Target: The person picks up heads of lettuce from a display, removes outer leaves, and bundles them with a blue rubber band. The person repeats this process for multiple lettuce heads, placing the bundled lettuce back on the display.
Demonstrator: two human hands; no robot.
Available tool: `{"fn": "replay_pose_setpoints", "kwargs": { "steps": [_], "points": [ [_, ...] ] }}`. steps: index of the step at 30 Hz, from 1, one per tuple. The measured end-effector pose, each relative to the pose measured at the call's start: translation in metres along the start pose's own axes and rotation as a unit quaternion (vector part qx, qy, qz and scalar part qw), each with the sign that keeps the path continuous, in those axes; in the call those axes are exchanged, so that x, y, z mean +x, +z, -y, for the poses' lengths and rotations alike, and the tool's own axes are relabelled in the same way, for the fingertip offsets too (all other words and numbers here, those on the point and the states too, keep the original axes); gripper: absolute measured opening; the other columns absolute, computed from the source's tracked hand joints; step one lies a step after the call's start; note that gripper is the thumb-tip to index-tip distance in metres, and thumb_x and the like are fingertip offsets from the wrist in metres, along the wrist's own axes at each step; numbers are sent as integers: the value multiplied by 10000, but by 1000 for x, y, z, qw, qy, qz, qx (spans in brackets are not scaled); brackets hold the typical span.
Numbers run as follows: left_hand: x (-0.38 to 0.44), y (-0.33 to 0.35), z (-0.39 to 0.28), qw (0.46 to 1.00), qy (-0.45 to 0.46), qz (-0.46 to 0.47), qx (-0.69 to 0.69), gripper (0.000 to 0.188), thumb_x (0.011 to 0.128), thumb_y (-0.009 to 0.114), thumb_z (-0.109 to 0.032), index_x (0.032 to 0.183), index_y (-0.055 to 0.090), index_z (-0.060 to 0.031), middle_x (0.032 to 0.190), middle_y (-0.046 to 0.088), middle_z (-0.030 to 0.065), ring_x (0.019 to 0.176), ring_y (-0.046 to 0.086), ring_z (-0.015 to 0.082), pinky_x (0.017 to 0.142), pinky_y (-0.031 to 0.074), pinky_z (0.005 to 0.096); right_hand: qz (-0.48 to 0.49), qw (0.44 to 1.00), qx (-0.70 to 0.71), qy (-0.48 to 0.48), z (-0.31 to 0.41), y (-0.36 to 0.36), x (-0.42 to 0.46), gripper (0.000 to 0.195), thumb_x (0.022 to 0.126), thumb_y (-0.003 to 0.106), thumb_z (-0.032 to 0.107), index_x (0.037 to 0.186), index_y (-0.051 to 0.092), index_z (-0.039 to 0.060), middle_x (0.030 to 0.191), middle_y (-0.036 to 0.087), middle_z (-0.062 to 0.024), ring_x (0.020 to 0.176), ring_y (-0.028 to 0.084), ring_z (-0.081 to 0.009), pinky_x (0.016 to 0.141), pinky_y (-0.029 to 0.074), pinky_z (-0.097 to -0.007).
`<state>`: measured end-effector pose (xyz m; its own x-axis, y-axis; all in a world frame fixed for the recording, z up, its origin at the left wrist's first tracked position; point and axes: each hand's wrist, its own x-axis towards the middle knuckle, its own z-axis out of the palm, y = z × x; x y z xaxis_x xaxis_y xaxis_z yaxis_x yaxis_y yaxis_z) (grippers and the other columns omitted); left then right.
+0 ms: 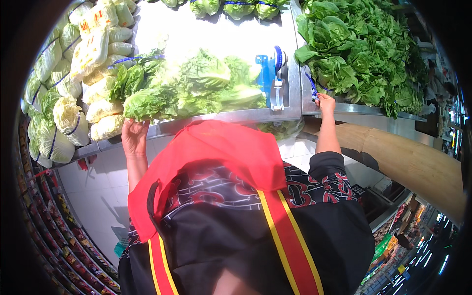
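Leafy lettuce heads lie in a row along the front of a metal-edged display counter. At the left end of that row my left hand reaches up under a lettuce head; its fingertips are partly hidden by the leaves. Farther right, my right hand pinches the end of a blue tape strip at the counter's edge, beside a pile of green lettuce. Between my hands stands a blue tape dispenser with a roll of blue tape. Another blue strip lies over leaves at the left.
Banded napa cabbages and plastic-wrapped vegetables are stacked at the left. More banded heads line the back. A curved wooden surface is at the lower right, and packed shelves stand at the lower left.
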<state>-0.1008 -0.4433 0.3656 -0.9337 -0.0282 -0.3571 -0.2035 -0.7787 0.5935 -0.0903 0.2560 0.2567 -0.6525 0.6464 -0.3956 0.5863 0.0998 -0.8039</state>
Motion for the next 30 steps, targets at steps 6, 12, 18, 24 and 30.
{"fn": "replay_pose_setpoints", "kwargs": {
  "steps": [6, 12, 18, 24, 30],
  "points": [
    [-5, 17, 5, 1000, -5, -5, 14, 449, 863, 571, -116, 1289, 455, -38, 1260, 554, 106, 1176, 517, 243, 1049, 378, 463, -117, 981, -76, -137, 3, 3, -16, 218, 760, 746, 36, 904, 589, -10, 759, 636, -56, 613, 582, -100, 516, 451, -232],
    [-9, 29, 8, 999, -6, -19, 26, 486, 863, 571, -112, 1321, 425, -38, 1285, 531, 108, 1194, 498, 242, 1039, 388, 454, -200, 969, 114, -94, 16, 24, -21, 117, 783, 699, -17, 846, 603, -1, 758, 642, -62, 633, 596, -114, 514, 463, -232],
    [-11, 36, 8, 999, -9, -21, 36, 502, 868, 571, -106, 1340, 409, -46, 1307, 509, 106, 1202, 489, 241, 1033, 396, 444, -149, 978, 72, -130, 11, 42, -20, 171, 739, 749, 11, 870, 640, -9, 765, 657, -55, 649, 596, -114, 610, 480, -242],
    [-14, 30, 8, 1000, -3, -2, 26, 498, 874, 575, -113, 1340, 412, -48, 1297, 518, 107, 1202, 490, 240, 1023, 400, 446, -84, 989, 36, -113, 3, 40, -15, 289, 693, 795, 49, 947, 665, 2, 748, 651, -21, 654, 571, -95, 615, 472, -253],
    [-14, 31, 12, 1000, -8, -7, 25, 495, 875, 572, -109, 1340, 415, -47, 1289, 528, 109, 1199, 493, 240, 1018, 401, 445, -43, 996, 65, -48, 9, 29, -6, 131, 764, 747, 7, 874, 676, 17, 699, 617, 13, 583, 532, -61, 523, 418, -199]
  ]
}}
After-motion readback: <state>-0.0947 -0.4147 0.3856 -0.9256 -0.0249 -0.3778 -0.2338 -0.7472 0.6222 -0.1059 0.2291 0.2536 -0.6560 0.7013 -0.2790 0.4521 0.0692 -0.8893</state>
